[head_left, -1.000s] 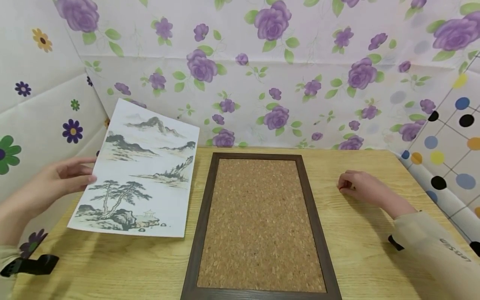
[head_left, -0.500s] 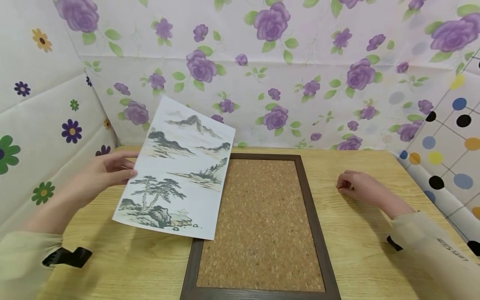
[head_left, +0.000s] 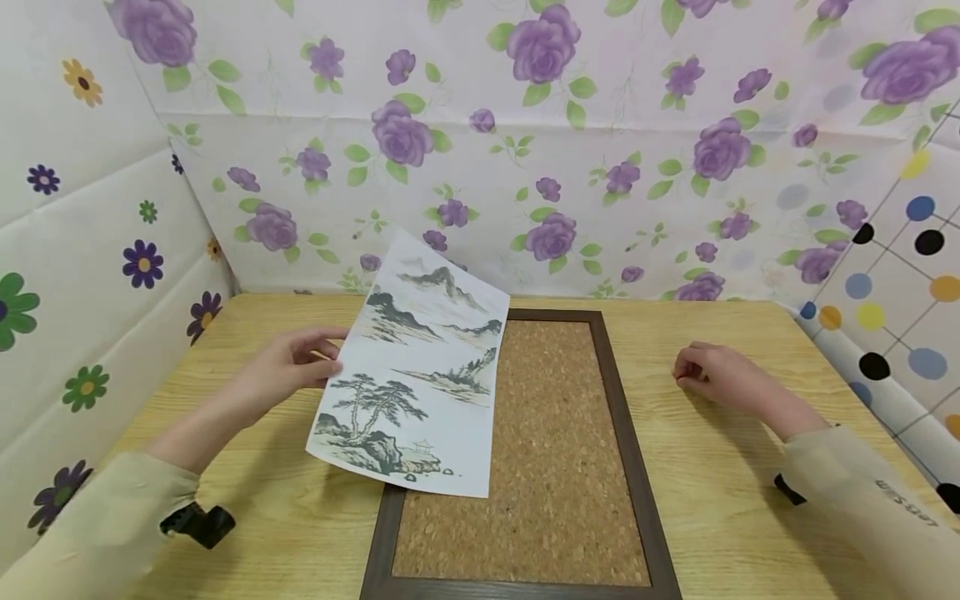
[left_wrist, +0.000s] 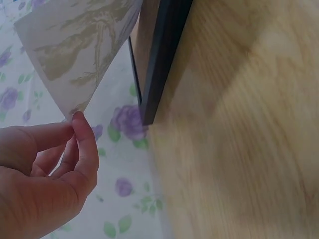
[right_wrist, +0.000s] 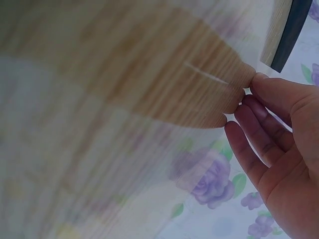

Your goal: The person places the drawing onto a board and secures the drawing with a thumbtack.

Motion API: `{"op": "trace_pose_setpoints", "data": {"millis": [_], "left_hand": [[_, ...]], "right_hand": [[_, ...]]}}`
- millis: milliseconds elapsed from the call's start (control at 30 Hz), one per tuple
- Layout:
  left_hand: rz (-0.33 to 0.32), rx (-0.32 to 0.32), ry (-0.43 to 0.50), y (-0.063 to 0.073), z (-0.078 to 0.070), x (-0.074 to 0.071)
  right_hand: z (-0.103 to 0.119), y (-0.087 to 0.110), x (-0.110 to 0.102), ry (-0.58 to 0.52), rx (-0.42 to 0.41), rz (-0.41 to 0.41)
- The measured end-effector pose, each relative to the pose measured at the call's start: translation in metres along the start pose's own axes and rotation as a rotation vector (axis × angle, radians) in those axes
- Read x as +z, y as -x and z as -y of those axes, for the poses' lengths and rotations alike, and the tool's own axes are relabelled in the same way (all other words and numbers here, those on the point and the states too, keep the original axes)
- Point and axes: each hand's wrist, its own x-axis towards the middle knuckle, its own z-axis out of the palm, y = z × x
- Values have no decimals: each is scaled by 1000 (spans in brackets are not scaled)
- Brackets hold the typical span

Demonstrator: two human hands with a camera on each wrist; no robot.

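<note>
At the left grip (head_left: 296, 362), the sheet (head_left: 411, 367) is white, patterned with grey-green mountains and pines (with tan washes). Right of that grip, a dark brown frame (head_left: 627, 433) borders speckled tan cork (head_left: 558, 475). Under the right grip (head_left: 723, 375), the tabletop (head_left: 720, 517) is yellowish woodgrain; beyond it, white wall covering (head_left: 600, 150) bears purple roses.

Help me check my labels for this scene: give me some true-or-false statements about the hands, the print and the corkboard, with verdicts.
1. The left hand pinches the print at its left edge. True.
2. The corkboard has a dark frame. True.
3. The print covers the whole corkboard. False: the corkboard's right side shows beyond it.
4. Both hands hold the print. False: only the left does; the right hand is at the table, apart from it.
5. The print shows trees below mountains. True.
</note>
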Motion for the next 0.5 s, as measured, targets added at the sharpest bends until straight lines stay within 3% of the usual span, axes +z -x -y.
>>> {"op": "trace_pose_setpoints", "data": {"millis": [233,500], "left_hand": [[50,-10,24,-6,1,19],[24,14,69,-11,5,38]], "right_hand": [[2,1,1,-2,9,12],[4,-3,1,38,17,2]]}}
